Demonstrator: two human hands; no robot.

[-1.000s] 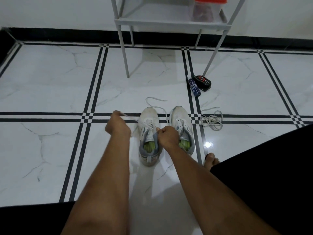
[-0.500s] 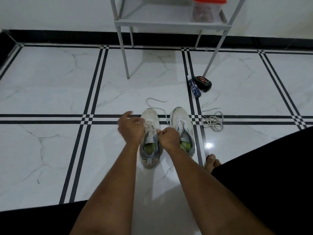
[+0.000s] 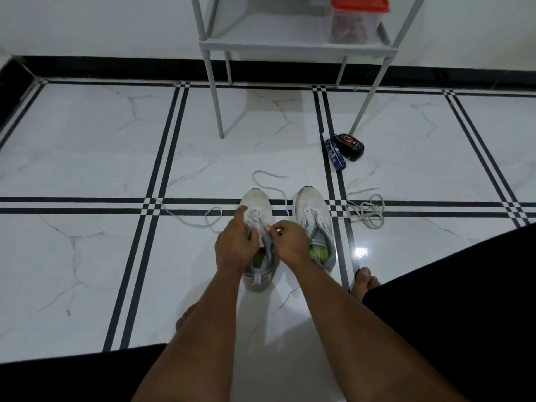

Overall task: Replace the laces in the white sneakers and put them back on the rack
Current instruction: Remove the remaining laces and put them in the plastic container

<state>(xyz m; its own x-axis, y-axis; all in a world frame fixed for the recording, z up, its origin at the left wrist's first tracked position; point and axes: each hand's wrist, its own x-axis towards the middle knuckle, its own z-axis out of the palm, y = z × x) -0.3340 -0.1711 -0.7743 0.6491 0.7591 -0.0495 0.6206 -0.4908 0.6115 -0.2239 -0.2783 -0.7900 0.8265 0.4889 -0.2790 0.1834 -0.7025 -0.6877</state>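
On the floor, the left sneaker [image 3: 256,227] sits under our hands: left hand [image 3: 236,246] and right hand [image 3: 290,240] both pinch its lace [image 3: 211,219] at the eyelets. Right sneaker [image 3: 314,224] just beside; rack [image 3: 290,50] beyond.

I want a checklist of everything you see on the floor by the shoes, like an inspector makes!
Surface: glossy white tiled floor with black stripes, a light glare spot.
Job's things: left sneaker partly laced, lace trailing both sides; right sneaker without a lace; loose lace piled beside it.
Clutter: blue tube and black tin near a rack leg.
Grippers: left hand and right hand both work at the left sneaker's eyelets.
Cables: nothing seen.
Surroundings: grey rack holding a red-lidded container; white wall, black skirting.
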